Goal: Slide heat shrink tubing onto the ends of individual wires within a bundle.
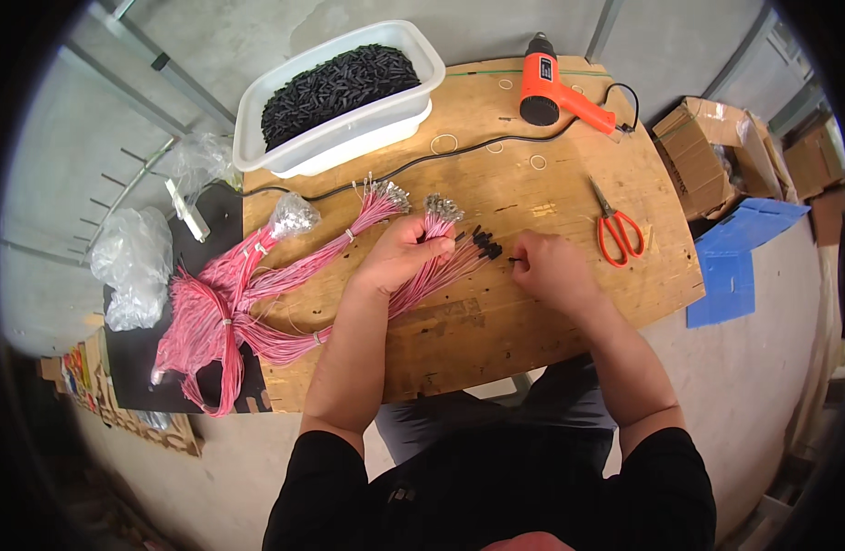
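Note:
My left hand (406,255) is closed round a bundle of thin pink wires (408,292), whose silver metal terminals (442,208) stick up above the thumb. To the right of that hand, several of the wires fan out and end in short black sleeves (485,241). My right hand (553,271) is just right of these sleeved ends, its fingers pinched together. A small dark piece like a black sleeve (512,259) shows at its fingertips, mostly hidden. Beyond my left wrist lies another tied wire bundle (349,234) with bare terminals.
A white plastic tub (248,151) full of short black tubes (340,92) stands at the back left. An orange heat gun (555,92) with a black cord and orange-handled scissors (617,234) lie on the wooden table (459,340). Clear plastic bags (138,266) are at left.

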The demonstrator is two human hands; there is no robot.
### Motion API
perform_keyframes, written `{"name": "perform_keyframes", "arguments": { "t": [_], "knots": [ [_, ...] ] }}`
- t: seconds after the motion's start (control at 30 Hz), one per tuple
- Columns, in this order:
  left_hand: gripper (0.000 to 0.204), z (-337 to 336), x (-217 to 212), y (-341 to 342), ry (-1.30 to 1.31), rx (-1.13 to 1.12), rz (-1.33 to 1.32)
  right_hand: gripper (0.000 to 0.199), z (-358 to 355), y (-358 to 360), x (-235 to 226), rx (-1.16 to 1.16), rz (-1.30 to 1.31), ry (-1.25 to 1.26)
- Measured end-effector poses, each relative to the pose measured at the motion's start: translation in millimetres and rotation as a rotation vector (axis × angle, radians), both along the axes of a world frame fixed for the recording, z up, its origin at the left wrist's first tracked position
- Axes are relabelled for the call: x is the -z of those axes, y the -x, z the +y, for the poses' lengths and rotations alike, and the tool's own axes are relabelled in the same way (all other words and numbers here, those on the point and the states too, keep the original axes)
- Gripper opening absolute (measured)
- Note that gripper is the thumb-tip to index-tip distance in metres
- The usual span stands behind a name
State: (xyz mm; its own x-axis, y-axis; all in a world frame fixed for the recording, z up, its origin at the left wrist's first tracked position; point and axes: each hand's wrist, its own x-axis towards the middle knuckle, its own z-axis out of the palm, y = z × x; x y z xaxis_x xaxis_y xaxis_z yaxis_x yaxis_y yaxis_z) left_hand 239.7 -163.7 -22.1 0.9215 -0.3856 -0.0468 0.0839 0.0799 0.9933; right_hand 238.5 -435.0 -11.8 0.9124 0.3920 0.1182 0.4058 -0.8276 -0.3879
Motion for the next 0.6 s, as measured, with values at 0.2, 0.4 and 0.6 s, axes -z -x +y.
{"name": "perform_keyframes", "arguments": {
  "t": [0.2,0.4,0.6],
  "knots": [
    [0.006,-2,-1,1,-0.003,-0.027,0.025,0.012,-29,-32,-13,-0.061,1.193,-1.503],
    [0.007,-6,-3,-2,-0.027,-0.053,0.035,0.01,-28,-54,-28,-0.224,1.257,-1.655],
    [0.01,-6,-1,-2,-0.006,-0.14,0.092,0.007,-6,-74,-43,-0.197,1.089,-1.612]
  ]
}}
